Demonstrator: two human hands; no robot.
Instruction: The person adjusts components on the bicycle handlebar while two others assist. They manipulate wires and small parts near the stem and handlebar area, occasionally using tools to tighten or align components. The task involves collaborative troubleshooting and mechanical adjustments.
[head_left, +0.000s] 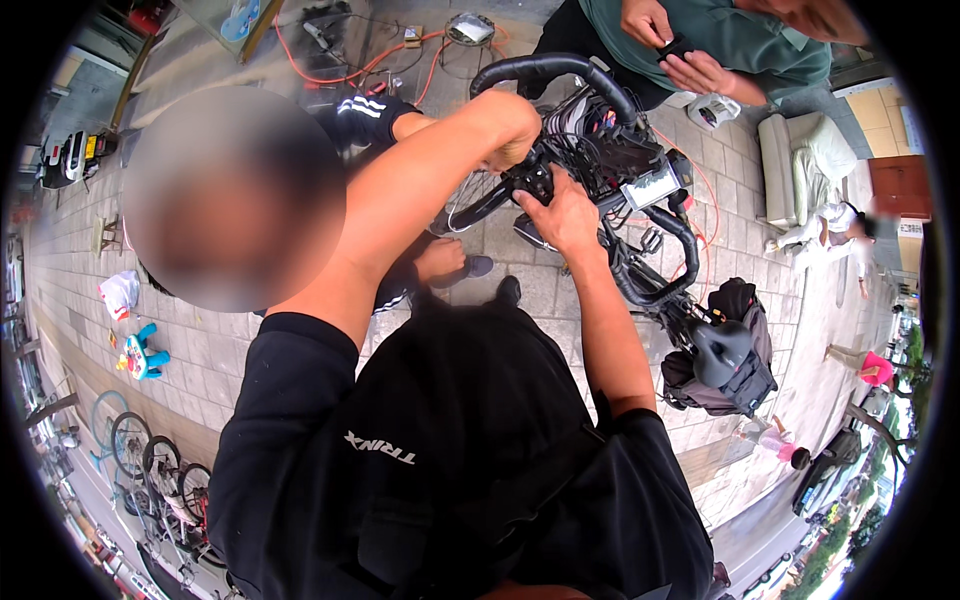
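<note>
My left hand reaches over the black bicycle's front by the handlebar, bent downward, its fingers mostly hidden and hard to separate from another person's hand beneath. Just right of it, my right hand grips a black component at the middle of the bars, thumb on the near side. A rectangular mounted device sits to the right of that hand. A crouching person in striped dark clothing has an arm passing behind my left forearm toward the same part of the bike.
A person in green holds a small black object at the top right. Orange hose crosses the ground. A saddle with bags, a pale sofa, a children's toy and parked bicycles stand around. Passers-by are at right.
</note>
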